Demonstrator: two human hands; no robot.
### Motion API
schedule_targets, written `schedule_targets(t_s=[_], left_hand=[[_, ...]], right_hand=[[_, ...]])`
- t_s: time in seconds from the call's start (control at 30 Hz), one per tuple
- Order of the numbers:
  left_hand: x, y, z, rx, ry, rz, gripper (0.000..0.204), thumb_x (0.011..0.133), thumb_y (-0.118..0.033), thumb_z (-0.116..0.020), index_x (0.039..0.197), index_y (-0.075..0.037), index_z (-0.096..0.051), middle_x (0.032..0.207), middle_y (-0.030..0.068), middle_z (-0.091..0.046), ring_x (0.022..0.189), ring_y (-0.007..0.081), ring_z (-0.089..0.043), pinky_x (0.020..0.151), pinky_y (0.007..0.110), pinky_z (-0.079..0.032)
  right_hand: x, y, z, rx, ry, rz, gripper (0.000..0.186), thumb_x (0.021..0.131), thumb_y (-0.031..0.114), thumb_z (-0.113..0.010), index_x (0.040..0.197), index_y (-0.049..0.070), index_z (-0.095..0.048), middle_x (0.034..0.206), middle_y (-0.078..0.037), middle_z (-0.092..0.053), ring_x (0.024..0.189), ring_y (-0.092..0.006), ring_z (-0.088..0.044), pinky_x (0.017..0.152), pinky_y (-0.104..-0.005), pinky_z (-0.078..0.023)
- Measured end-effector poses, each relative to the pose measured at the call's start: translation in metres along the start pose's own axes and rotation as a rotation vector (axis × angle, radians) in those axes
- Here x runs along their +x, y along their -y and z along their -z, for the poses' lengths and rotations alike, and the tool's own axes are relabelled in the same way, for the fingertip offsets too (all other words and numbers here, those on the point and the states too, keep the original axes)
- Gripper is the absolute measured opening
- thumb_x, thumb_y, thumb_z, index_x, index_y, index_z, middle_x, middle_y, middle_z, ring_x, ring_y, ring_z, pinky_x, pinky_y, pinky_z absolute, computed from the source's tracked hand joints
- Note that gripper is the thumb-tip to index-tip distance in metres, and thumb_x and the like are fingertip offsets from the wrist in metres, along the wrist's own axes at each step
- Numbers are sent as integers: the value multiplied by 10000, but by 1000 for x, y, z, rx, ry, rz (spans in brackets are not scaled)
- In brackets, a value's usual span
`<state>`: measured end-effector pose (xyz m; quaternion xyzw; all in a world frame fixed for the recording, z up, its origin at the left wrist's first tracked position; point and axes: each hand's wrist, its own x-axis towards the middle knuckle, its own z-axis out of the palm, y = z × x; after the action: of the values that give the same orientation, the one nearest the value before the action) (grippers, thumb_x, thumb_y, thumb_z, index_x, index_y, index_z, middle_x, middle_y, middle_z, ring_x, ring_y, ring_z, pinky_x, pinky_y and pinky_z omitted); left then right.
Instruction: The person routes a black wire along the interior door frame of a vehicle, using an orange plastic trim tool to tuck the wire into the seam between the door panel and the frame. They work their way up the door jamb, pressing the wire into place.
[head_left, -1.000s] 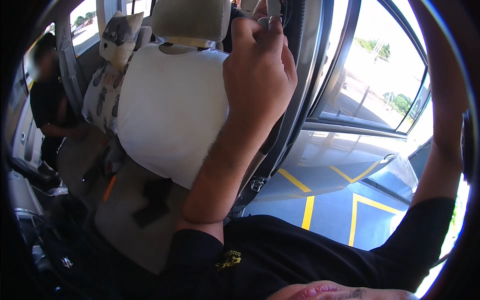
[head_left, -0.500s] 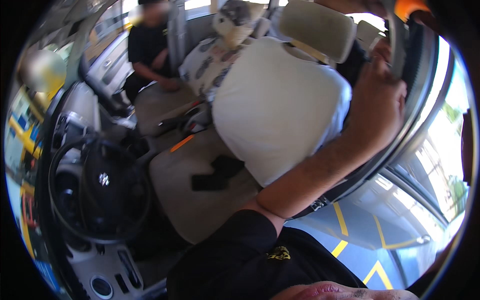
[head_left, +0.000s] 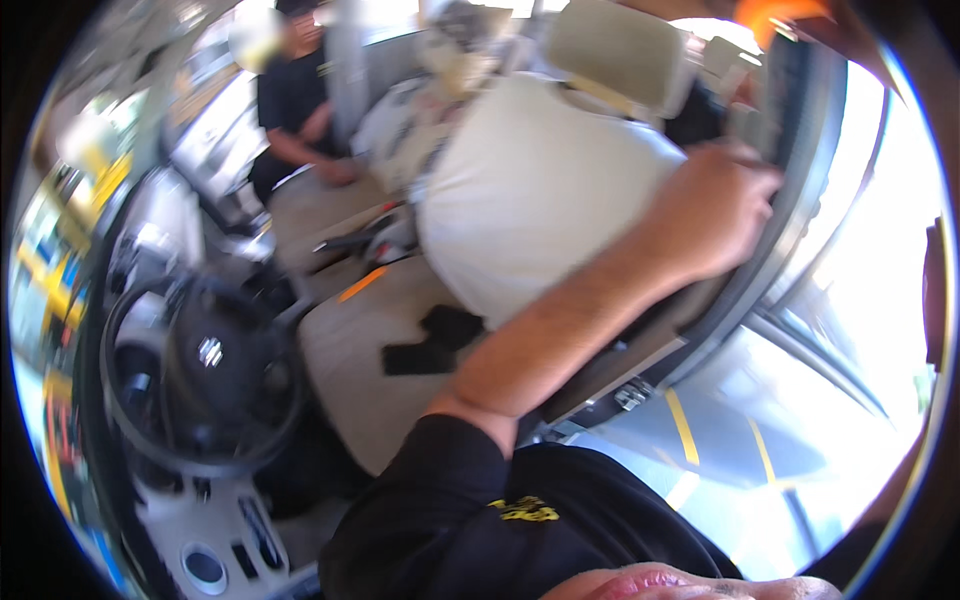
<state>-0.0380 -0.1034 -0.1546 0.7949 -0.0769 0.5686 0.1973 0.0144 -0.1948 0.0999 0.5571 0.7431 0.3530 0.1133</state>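
My left hand (head_left: 722, 212) reaches across to the outer side of a front seat. Its fingers are curled closed beside the door pillar (head_left: 790, 150); what they hold, if anything, is hidden and blurred. Next to it stands the seat backrest (head_left: 550, 190), draped in a white cover, below a beige headrest (head_left: 615, 55). My right hand (head_left: 850, 38), cut off at the top right, is raised by the pillar's upper end. It appears closed around a blurred orange object (head_left: 778, 14).
An orange strip (head_left: 362, 284) and black flat items (head_left: 432, 342) lie on the seat cushion. The steering wheel (head_left: 205, 375) is at left, a handbrake lever (head_left: 350, 241) between the seats. Another person (head_left: 295, 110) leans in from the far side. A door latch (head_left: 632, 394) shows below my arm.
My left hand has moved down and left along the pillar, toward the backrest's side. The orange object at the top right has shifted left. The view has tilted slightly.
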Motion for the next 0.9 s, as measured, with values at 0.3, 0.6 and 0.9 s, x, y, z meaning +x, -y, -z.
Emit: schedule_targets(t_s=[0.3, 0.6, 0.9], left_hand=[[-2, 21, -10, -78, -192, -160, 390, 839, -41, -792, 1216, -53, -695, 993, 69, -648, 859, 185, -686, 672, 315, -560], [41, 35, -29, -348, -438, 49, 321, 929, -6, -754, 1228, 66, -659, 971, 89, -722, 857, 103, -696, 728, 223, -563], [50, 24, -33, -428, -525, 27, 213, 826, 28, -743, 1033, -17, -716, 860, 57, -700, 698, 115, -692, 624, 254, -548]], right_hand=[[-19, -5, -2, -89, 143, 64, 192, 828, 147, -797, 968, 22, -760, 973, -143, -714, 950, -327, -689, 847, -426, -542], [-17, 0, -8, -262, 75, 187, 156, 861, 181, -790, 949, 53, -771, 1028, -124, -715, 1009, -314, -682, 916, -431, -548], [-27, -8, 7, 186, 216, -34, 154, 872, 136, -783, 985, 32, -762, 999, -129, -716, 964, -302, -697, 870, -400, -543]])
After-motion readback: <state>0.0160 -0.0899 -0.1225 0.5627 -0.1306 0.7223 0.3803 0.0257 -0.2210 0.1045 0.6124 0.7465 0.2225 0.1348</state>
